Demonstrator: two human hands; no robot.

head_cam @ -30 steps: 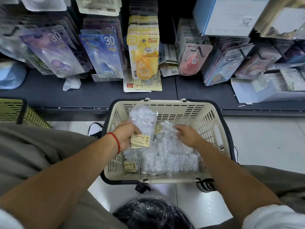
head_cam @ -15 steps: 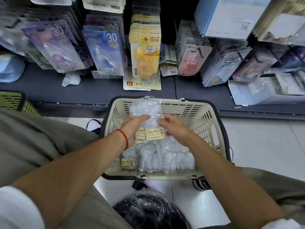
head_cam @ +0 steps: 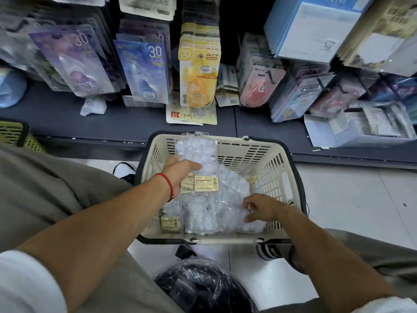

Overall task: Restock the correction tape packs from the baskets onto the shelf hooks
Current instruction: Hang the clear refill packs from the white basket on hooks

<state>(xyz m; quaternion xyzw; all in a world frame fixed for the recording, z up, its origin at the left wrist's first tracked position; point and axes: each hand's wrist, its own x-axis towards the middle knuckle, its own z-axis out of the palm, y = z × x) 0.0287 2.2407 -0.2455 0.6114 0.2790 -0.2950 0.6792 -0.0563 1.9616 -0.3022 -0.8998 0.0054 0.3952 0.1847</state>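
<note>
Clearly early in the restock, judging from the head view, the only one given. Cream basket on the floor in front of the shelf, loaded with clear packs of correction tape heaped across its bottom. Left hand lifted over the far-left part of the basket, grip closed around a small stack of clear packs, fingers curled over the front and gold labels showing just below the thumb side. Long axis of that stack running away from the body toward the shelf, top end pointing at the hooks, label end nearest the wrist, tilted slightly rightward. Right hand down on the heap at the basket's near-right, fingers curled and pinching at another bag; cannot tell whether anything is truly gripped. None of these clear packs seen on hooks. Yellow carded tapes and blue carded tapes hanging full above. Most left: carrying up and threading onto a hook.
</note>
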